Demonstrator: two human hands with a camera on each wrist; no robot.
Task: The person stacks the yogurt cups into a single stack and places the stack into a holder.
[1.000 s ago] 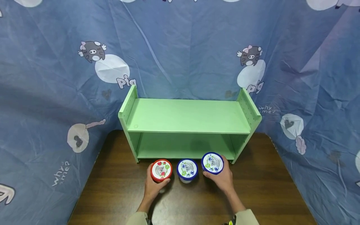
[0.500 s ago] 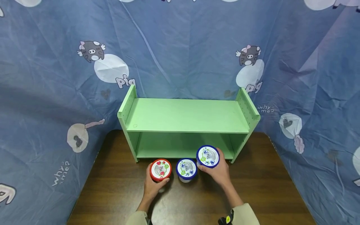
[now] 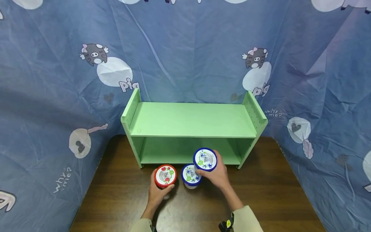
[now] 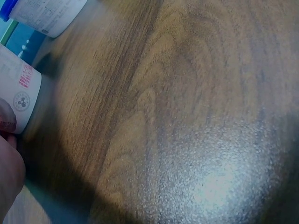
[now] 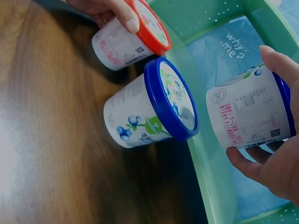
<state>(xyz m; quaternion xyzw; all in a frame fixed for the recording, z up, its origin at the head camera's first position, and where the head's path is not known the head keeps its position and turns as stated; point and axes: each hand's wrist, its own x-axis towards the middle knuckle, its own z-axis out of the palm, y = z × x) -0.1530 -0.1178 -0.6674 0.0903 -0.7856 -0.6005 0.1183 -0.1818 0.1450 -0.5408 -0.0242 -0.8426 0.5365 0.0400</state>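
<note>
Slippage could drop the raised tub point(image 3: 205, 159) — right hand point(image 3: 219, 173) curled round it — against the standing tub point(image 3: 190, 176), lower centre. Left hand point(image 3: 156, 192) grips the red-lidded tub point(image 3: 165, 176).

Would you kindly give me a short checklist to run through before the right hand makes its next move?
1. Right hand gripping the raised tub: ok, it holds the tub round its side.
2. Raised tub apart from the middle tub: ok, the right wrist view shows a gap.
3. Raised tub centred over the middle tub, should stacking be intended: not ok, it sits off to the right.
4. Middle tub upright on the table: ok.
5. Red tub gripped by the left hand: ok.
6. Raised tub full or empty: cannot tell, its contents are hidden.
</note>
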